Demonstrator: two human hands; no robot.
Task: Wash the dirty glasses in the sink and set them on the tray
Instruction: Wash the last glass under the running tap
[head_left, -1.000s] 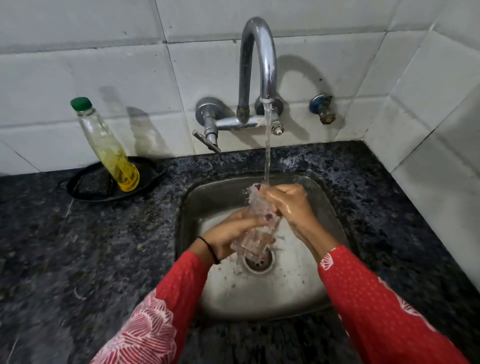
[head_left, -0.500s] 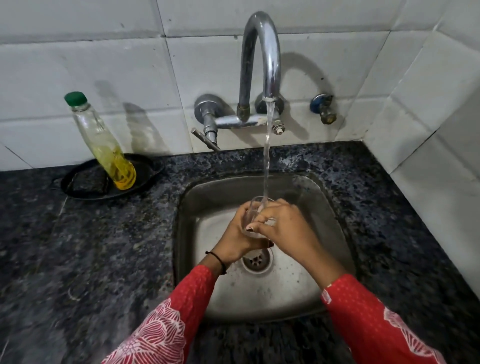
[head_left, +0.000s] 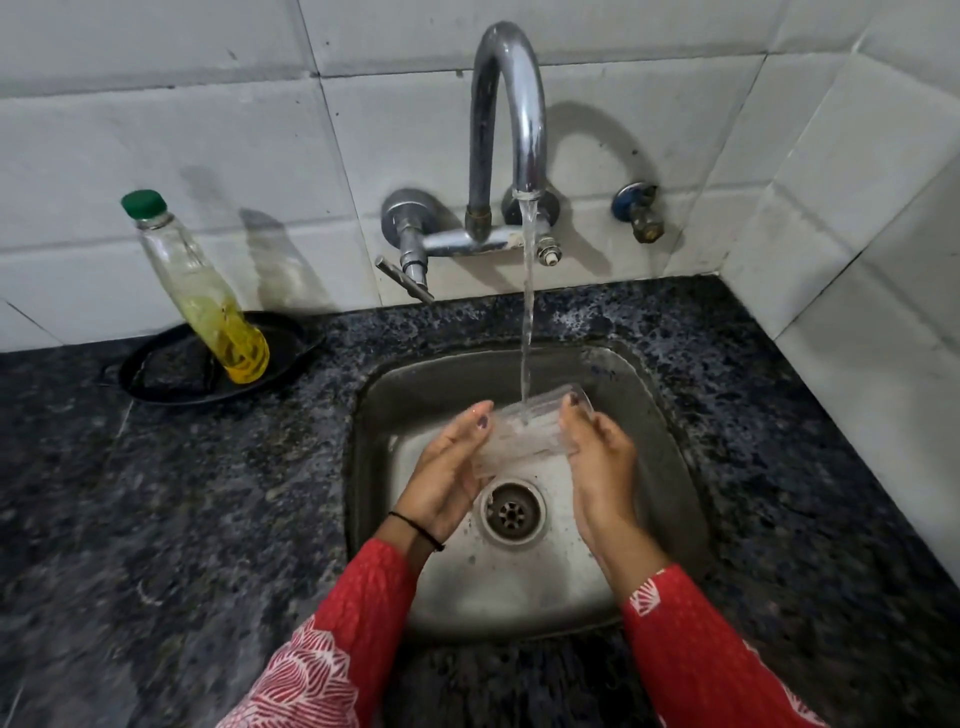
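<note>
A clear drinking glass (head_left: 524, 436) lies on its side between my palms above the steel sink (head_left: 395, 395). My left hand (head_left: 449, 470) presses its lower left end and my right hand (head_left: 600, 462) presses its upper right end, fingers stretched out. Water from the curved tap (head_left: 506, 119) streams down onto the glass's side. The sink's drain (head_left: 511, 514) shows just below the glass. A black round tray (head_left: 166, 374) sits on the counter at the left, by the wall.
A bottle with a green cap and yellow liquid (head_left: 208, 306) stands on the black tray beside a dark scrubber (head_left: 171, 371). Dark speckled granite counter (head_left: 182, 509) surrounds the sink. White tiled walls close off the back and right; a small valve (head_left: 639, 213) sticks out right of the tap.
The glass has gone from upright under the stream to lying sideways between my flat palms. Both hands opened out along its ends.
</note>
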